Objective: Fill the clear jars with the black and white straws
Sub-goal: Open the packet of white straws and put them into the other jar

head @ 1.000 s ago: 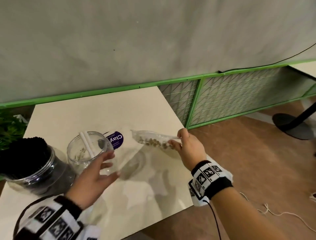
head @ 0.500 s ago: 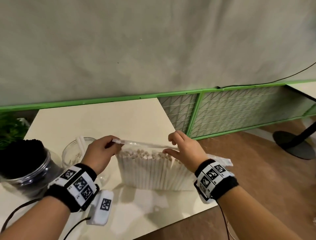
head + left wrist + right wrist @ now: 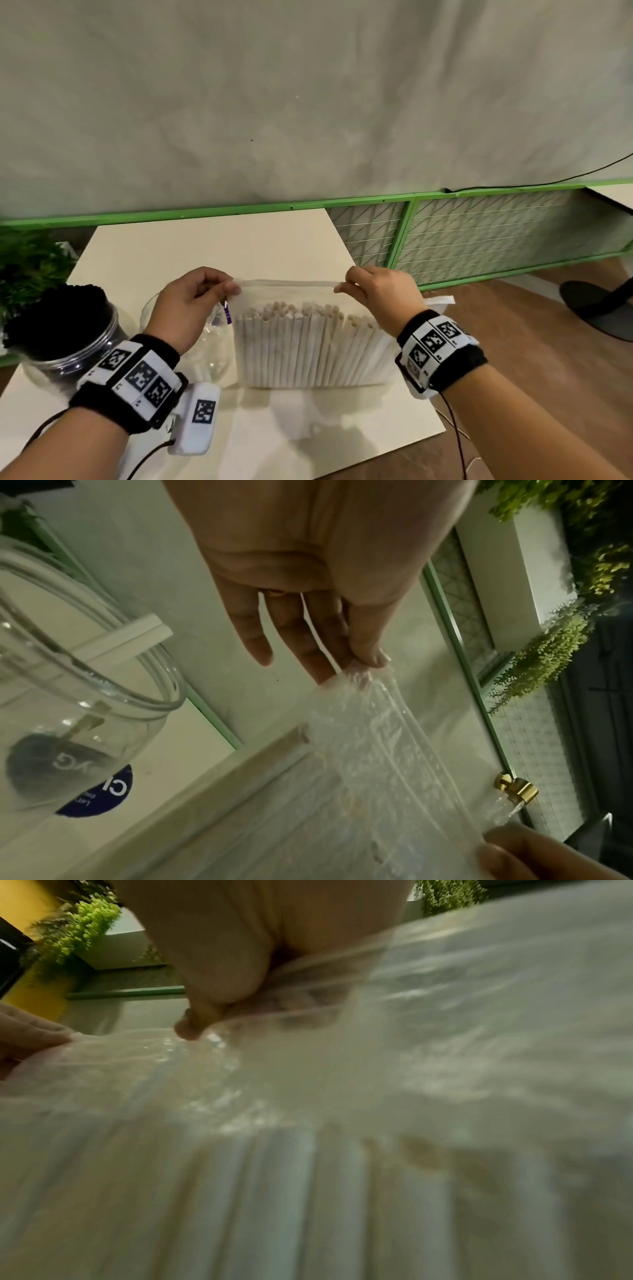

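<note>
We hold a clear zip bag [image 3: 308, 342] of white straws [image 3: 301, 346] upright on the table [image 3: 205, 246], bottom edge resting on the surface. Left hand [image 3: 191, 305] pinches the bag's top strip at its left end, thumb against fingertips; the left wrist view shows the other fingers fairly straight, only the pinch closed on the plastic. Right hand [image 3: 380, 294] pinches the same strip at its right end, fingers curled over it. The strip is pulled taut between the two hands.

The straws stand packed side by side inside, open ends up, below the seal. Just left of the bag, partly behind the left hand, sits the near-empty clear jar [image 3: 68, 696], with a couple of white straws leaning in it. Further left stands the jar of black straws [image 3: 65, 329], looking full.

Handling, as we judge it: the bag is thin, soft and slick, so the grip belongs on the stiffer zip strip, not on the film. The straws look light, and we guess paper, so easy to crush or bend if squeezed hard. Once the bag is open they are best taken as a loose bundle around the middle and lowered in end first. The jar looks light and could tip if knocked, so we would steady it.
</note>
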